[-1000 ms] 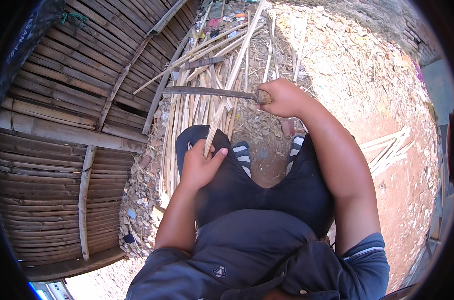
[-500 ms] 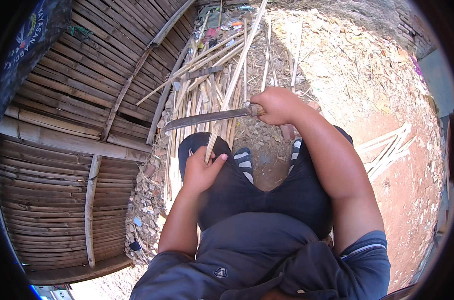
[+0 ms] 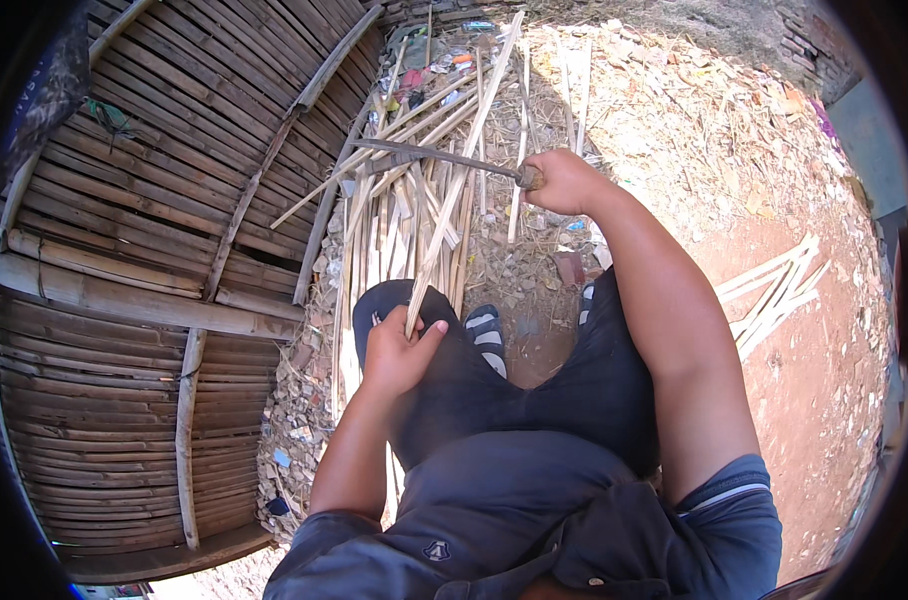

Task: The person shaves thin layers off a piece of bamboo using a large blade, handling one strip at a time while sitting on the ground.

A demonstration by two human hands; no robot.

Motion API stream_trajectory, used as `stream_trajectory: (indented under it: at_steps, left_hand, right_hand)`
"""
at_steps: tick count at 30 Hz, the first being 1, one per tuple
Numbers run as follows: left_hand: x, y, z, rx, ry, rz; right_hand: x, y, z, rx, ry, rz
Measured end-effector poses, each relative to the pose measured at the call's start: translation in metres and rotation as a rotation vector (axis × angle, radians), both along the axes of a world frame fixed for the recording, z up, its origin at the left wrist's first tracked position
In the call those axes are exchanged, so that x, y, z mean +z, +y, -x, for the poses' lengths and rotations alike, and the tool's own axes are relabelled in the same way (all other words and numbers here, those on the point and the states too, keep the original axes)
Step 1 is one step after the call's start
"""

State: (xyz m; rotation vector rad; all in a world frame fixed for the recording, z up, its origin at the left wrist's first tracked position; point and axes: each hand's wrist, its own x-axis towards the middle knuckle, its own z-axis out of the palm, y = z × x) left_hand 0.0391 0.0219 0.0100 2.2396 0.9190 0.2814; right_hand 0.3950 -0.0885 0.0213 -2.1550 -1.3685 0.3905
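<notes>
My left hand rests by my left knee, its fingers closed around the near end of a long pale bamboo strip. From there the strip slants away from me, up and slightly right. My right hand is wrapped round the wooden handle of a machete. The long dark blade points left and passes across the strip well beyond my left hand; whether it touches the strip I cannot tell. More split bamboo strips lie in a bundle beneath and beyond my left knee.
A slatted bamboo wall rises close on my left. Several pale strips lie on the reddish ground to the right. Rubble and shavings cover the ground ahead, and a brick piece lies between my feet.
My right hand has carried the machete farther away from me along the strip, and the blade's tilt has changed. My left hand still grips the strip's near end in about the same place.
</notes>
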Motion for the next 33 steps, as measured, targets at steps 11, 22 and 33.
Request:
stream_trajectory:
  at_steps: [11,22,33]
  left_hand:
    - [0.025,-0.001,0.023,-0.04,0.005,-0.155]
    - [0.023,-0.005,0.059,-0.01,0.104,-0.299]
    - [0.022,-0.005,0.097,0.049,0.067,-0.306]
  right_hand:
    - [0.017,-0.011,0.014,0.07,0.078,0.027]
    - [0.001,-0.009,0.01,0.022,-0.08,-0.164]
    - [0.027,-0.018,0.042,0.217,-0.191,0.031]
